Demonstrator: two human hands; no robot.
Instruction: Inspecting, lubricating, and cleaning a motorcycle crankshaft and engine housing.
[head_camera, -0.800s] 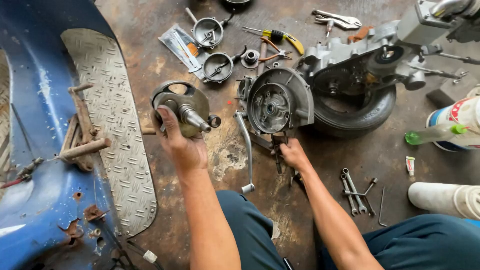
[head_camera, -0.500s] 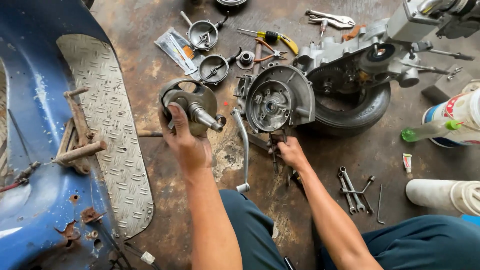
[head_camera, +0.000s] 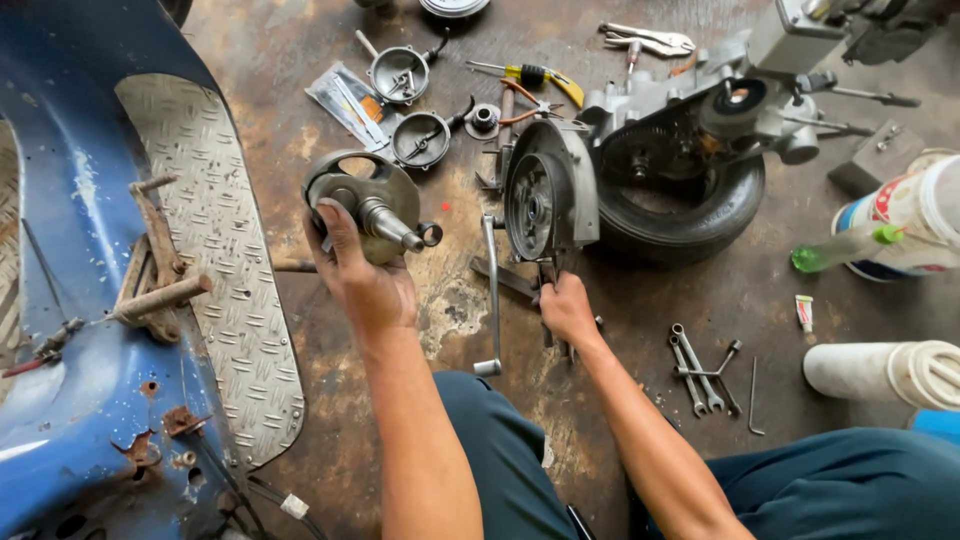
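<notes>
The fingers (head_camera: 330, 222) of the left hand (head_camera: 365, 285) are clenched round the rim of a grey crankshaft assembly (head_camera: 372, 205), holding it off the floor with its tapered shaft pointing toward the right hand. The right hand (head_camera: 566, 310) rests low on the floor with its fingers (head_camera: 548, 295) curled about a dark tool just under the round engine cover (head_camera: 545, 195); whether they grip it tight cannot be told.

Between the two hands a long kick lever (head_camera: 490, 290) hangs down from the engine. Beyond the right fingers the engine block (head_camera: 700, 110) sits joined to a small black tyre (head_camera: 690, 215). Beyond the left fingers lie two shallow round metal housings (head_camera: 398, 72), each with small parts inside, and a yellow-handled screwdriver (head_camera: 530, 75). Right of the right hand lie a few spanners (head_camera: 695, 365), further off a green-capped bottle (head_camera: 840, 248).

The floor (head_camera: 300, 300) is stained brown concrete. Left of the left hand stands a blue scooter body (head_camera: 70, 160) with a checker-plate footboard (head_camera: 215, 250).
</notes>
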